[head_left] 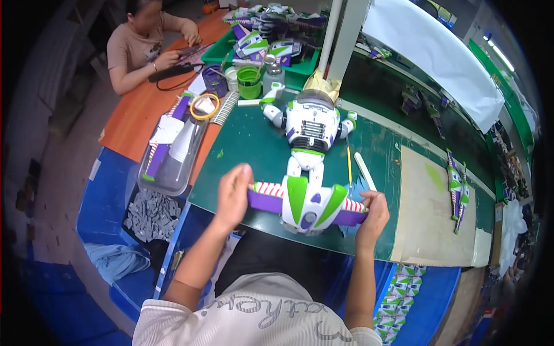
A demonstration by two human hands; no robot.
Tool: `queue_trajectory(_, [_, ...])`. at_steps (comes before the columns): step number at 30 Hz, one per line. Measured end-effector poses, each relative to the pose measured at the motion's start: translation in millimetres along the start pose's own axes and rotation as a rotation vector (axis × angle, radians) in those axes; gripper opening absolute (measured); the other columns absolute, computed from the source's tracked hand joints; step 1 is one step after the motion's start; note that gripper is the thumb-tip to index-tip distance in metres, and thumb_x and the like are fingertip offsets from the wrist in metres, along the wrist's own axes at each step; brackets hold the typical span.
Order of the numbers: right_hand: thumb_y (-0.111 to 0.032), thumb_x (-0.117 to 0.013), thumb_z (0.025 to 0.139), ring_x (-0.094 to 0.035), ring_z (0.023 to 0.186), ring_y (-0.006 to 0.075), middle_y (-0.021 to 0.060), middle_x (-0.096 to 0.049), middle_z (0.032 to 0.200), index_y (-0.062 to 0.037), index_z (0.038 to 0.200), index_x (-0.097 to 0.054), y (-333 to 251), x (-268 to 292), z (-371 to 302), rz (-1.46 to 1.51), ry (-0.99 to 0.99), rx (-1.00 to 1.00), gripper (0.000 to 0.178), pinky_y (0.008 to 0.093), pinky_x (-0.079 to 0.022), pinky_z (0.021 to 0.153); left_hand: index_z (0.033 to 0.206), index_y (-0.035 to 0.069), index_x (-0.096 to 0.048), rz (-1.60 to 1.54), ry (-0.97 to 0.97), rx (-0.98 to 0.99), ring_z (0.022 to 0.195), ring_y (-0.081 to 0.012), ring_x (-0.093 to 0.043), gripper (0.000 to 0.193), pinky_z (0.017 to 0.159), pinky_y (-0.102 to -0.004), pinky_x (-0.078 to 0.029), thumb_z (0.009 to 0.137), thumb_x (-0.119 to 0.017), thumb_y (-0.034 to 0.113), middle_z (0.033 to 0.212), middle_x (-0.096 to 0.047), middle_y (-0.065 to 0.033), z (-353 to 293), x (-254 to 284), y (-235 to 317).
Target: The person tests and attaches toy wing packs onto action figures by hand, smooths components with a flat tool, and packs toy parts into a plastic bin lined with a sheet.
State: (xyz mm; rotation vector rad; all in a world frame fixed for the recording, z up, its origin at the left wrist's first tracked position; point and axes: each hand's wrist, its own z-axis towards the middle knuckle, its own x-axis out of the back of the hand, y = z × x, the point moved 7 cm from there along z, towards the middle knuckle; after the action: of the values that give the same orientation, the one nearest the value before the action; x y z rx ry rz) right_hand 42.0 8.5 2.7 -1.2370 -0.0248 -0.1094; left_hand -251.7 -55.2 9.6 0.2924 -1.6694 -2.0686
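Note:
My left hand (233,197) and my right hand (374,218) hold a toy wing pack (313,209) between them, one at each wing end. Its body is white with green panels and a small purple triangle; the wings are purple with red-and-white striped edges. My fingers are closed round both wing ends. Just beyond it a white, green and purple toy space figure (307,130) lies on the green work mat (242,151), arms spread. The pack hides its lower legs. A blue cloth (359,189) lies partly behind the right wing.
On the left, a clear plastic tub (173,183) carries another wing piece and a yellow tape ring (217,109). Paint pots, including a green one (249,86), stand behind. A thin brush (349,161) and white stick (365,170) lie right. More wings (457,193) rest on tan board (418,230). A co-worker (135,49) sits far left.

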Motion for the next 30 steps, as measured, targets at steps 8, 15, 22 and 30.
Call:
queue_trajectory(8, [-0.025, -0.076, 0.065, -0.054, 0.103, 0.0338, 0.0191, -0.055, 0.116, 0.0001, 0.12, -0.05, -88.1, -28.6, 4.1, -0.523, -0.532, 0.416, 0.066, 0.0372, -0.043, 0.088, 0.08, 0.002, -0.055, 0.196, 0.052, -0.07, 0.071, -0.0107, -0.049, 0.028, 0.062, -0.0254, -0.039, 0.095, -0.045, 0.024, 0.076, -0.052, -0.002, 9.8, 2.5, 0.0])
queue_trajectory(15, [-0.031, -0.074, 0.07, -0.063, 0.081, 0.0347, 0.0197, -0.063, 0.087, 0.0028, 0.101, -0.053, -60.5, -48.5, -36.4, 0.201, -0.388, -0.023, 0.05, 0.0375, -0.049, 0.071, 0.118, 0.0, -0.047, -0.654, -0.122, 0.251, 0.099, -0.0228, -0.053, 0.049, 0.091, -0.0348, -0.041, 0.096, -0.026, 0.038, 0.109, -0.054, -0.0133, -28.3, -55.1, -8.4])
queue_trajectory(22, [-0.016, -0.072, 0.075, -0.06, 0.081, 0.0138, 0.0096, -0.064, 0.087, 0.0031, 0.105, -0.051, -49.3, -6.4, -44.2, 0.511, 0.005, -0.059, 0.042, 0.0298, -0.049, 0.076, 0.129, -0.001, -0.036, -0.934, -0.138, 0.445, 0.124, -0.0316, -0.038, 0.067, 0.104, -0.0443, -0.029, 0.092, -0.028, 0.054, 0.134, -0.038, -0.0182, -48.9, -97.3, 9.7])
queue_trajectory(30, [-0.031, -0.071, 0.074, -0.06, 0.087, 0.0333, 0.0146, -0.056, 0.1, 0.0011, 0.108, -0.048, -69.3, -55.4, -25.7, -0.125, -0.41, 0.153, 0.052, 0.0361, -0.049, 0.073, 0.118, 0.0, -0.047, -0.91, -0.085, 0.22, 0.11, -0.0276, -0.051, 0.052, 0.097, -0.0423, -0.038, 0.09, -0.043, 0.044, 0.116, -0.053, -0.015, -34.3, -66.3, 1.4])
